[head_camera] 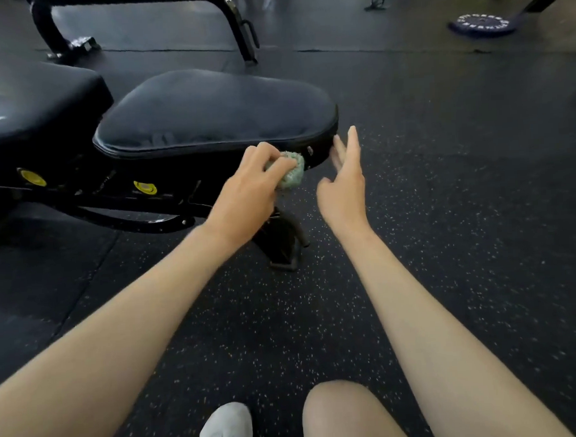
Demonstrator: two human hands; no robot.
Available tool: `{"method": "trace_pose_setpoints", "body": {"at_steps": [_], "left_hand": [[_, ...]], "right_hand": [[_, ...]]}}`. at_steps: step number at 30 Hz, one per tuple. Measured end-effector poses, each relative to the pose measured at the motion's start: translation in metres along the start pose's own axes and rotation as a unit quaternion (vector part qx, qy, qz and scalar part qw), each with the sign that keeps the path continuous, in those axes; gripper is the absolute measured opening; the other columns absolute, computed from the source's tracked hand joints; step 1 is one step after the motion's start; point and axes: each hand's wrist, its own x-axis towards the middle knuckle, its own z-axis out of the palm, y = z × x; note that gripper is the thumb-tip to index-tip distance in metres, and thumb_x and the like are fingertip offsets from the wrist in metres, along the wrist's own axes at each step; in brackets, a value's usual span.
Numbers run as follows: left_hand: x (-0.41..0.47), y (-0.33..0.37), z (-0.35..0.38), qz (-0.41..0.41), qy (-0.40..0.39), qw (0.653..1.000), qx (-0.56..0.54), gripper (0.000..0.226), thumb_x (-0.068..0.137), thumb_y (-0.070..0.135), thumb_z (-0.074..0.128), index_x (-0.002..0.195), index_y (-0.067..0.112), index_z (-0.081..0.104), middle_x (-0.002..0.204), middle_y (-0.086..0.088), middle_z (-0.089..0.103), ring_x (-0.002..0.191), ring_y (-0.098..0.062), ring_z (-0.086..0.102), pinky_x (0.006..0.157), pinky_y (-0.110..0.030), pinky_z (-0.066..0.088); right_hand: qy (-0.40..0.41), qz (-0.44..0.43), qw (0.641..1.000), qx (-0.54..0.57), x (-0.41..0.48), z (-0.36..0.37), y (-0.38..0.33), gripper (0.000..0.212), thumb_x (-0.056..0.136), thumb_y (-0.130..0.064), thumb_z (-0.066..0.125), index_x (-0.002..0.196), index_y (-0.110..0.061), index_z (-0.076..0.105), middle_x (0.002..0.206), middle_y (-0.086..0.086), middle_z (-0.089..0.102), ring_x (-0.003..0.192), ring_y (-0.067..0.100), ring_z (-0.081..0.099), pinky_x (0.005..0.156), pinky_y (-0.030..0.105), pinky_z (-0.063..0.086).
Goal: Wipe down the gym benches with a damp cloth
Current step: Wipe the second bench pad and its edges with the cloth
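A black padded gym bench fills the upper left, with its seat pad (209,106) nearest me and its back pad (27,101) further left. My left hand (252,187) grips a bunched green cloth (291,170) against the seat pad's near side edge. My right hand (342,179) hovers just right of the pad's corner, fingers straight and spread, holding nothing. Whether its fingertips touch the pad is unclear.
The bench's black frame (121,212) with yellow knobs (145,187) runs low on the left, and its foot (282,241) stands under my left hand. A second bench frame (238,29) stands behind. A weight plate (481,25) lies far right on the speckled rubber floor. My knee and white shoe (225,429) are at the bottom.
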Motion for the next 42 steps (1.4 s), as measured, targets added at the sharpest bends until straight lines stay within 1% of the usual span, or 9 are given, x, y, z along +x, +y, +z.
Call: {"method": "trace_pose_setpoints", "body": {"at_steps": [5, 8, 12, 14, 21, 29, 33, 37, 42], "left_hand": [[0.015, -0.007, -0.018, 0.216, 0.024, 0.968, 0.128, 0.029, 0.084, 0.002, 0.043, 0.105, 0.002, 0.063, 0.106, -0.015, 0.056, 0.098, -0.029, 0.046, 0.064, -0.037, 0.048], [0.049, 0.016, 0.003, 0.307, -0.008, 0.928, 0.21, 0.027, 0.087, -0.002, 0.04, 0.095, 0.006, 0.065, 0.099, -0.009, 0.064, 0.093, -0.026, 0.058, 0.076, -0.035, 0.048], [0.077, 0.038, 0.02, 0.273, -0.117, 0.889, 0.348, 0.04, 0.077, 0.002, 0.027, 0.071, 0.023, 0.061, 0.074, 0.007, 0.056, 0.078, -0.014, 0.056, 0.065, -0.024, 0.042], [0.077, 0.041, 0.017, 0.262, -0.15, 0.878, 0.372, 0.03, 0.072, 0.006, 0.039, 0.066, 0.026, 0.061, 0.069, 0.009, 0.055, 0.075, -0.012, 0.055, 0.064, -0.023, 0.042], [0.043, 0.016, 0.012, 0.281, -0.059, 0.907, 0.309, 0.029, 0.083, -0.002, 0.035, 0.075, 0.011, 0.06, 0.074, -0.003, 0.057, 0.077, -0.023, 0.056, 0.074, -0.031, 0.044], [0.012, -0.011, -0.016, 0.247, -0.127, 0.928, 0.249, 0.018, 0.084, 0.003, 0.049, 0.095, 0.005, 0.064, 0.095, -0.009, 0.062, 0.092, -0.031, 0.054, 0.074, -0.04, 0.048], [0.013, -0.003, -0.019, 0.276, -0.074, 0.932, 0.222, 0.021, 0.091, 0.008, 0.046, 0.101, 0.005, 0.064, 0.103, -0.01, 0.063, 0.098, -0.029, 0.056, 0.082, -0.038, 0.047], [0.046, 0.024, 0.01, 0.26, -0.01, 0.925, 0.277, 0.018, 0.083, 0.003, 0.053, 0.095, 0.007, 0.065, 0.095, -0.006, 0.064, 0.091, -0.026, 0.06, 0.08, -0.033, 0.047], [0.048, 0.014, 0.017, 0.259, -0.034, 0.906, 0.334, 0.019, 0.085, 0.004, 0.046, 0.086, 0.011, 0.064, 0.085, -0.003, 0.061, 0.085, -0.022, 0.059, 0.078, -0.031, 0.049]], "right_hand": [[-0.001, 0.034, 0.995, 0.09, 0.008, -0.009, 0.005, 0.09, 0.082, 0.026, 0.036, 0.154, -0.022, 0.009, 0.157, 0.0, 0.028, 0.14, 0.009, 0.033, 0.071, 0.017, 0.049], [0.001, 0.061, 0.985, 0.162, 0.018, -0.017, 0.017, 0.074, 0.089, 0.017, 0.04, 0.152, -0.016, 0.02, 0.147, 0.006, 0.045, 0.132, 0.013, 0.047, 0.097, 0.029, 0.051], [0.03, 0.088, 0.984, 0.152, 0.027, -0.026, 0.023, 0.063, 0.091, 0.012, 0.043, 0.148, -0.015, 0.033, 0.139, 0.007, 0.054, 0.123, 0.013, 0.056, 0.099, 0.027, 0.048], [0.028, 0.086, 0.985, 0.148, 0.026, -0.027, 0.021, 0.063, 0.091, 0.013, 0.042, 0.146, -0.016, 0.034, 0.14, 0.006, 0.053, 0.125, 0.014, 0.054, 0.097, 0.025, 0.05], [0.011, 0.063, 0.99, 0.126, 0.012, -0.014, 0.005, 0.076, 0.081, 0.026, 0.033, 0.149, -0.008, 0.029, 0.149, 0.011, 0.041, 0.136, 0.015, 0.042, 0.11, 0.032, 0.039], [-0.003, 0.081, 0.99, 0.116, 0.002, -0.017, 0.006, 0.073, 0.084, 0.023, 0.034, 0.149, -0.01, 0.029, 0.145, 0.007, 0.047, 0.131, 0.013, 0.048, 0.105, 0.029, 0.042], [-0.001, 0.076, 0.99, 0.119, 0.0, -0.016, 0.008, 0.07, 0.087, 0.02, 0.036, 0.149, -0.011, 0.029, 0.146, 0.007, 0.046, 0.133, 0.014, 0.045, 0.108, 0.029, 0.038], [-0.015, 0.076, 0.984, 0.159, -0.008, -0.012, 0.016, 0.07, 0.088, 0.02, 0.039, 0.149, -0.013, 0.03, 0.148, 0.003, 0.045, 0.136, 0.012, 0.041, 0.112, 0.037, 0.038], [-0.034, 0.065, 0.98, 0.184, -0.01, -0.007, 0.019, 0.073, 0.09, 0.018, 0.039, 0.151, -0.019, 0.024, 0.155, 0.0, 0.032, 0.141, 0.01, 0.033, 0.114, 0.037, 0.034]]}}
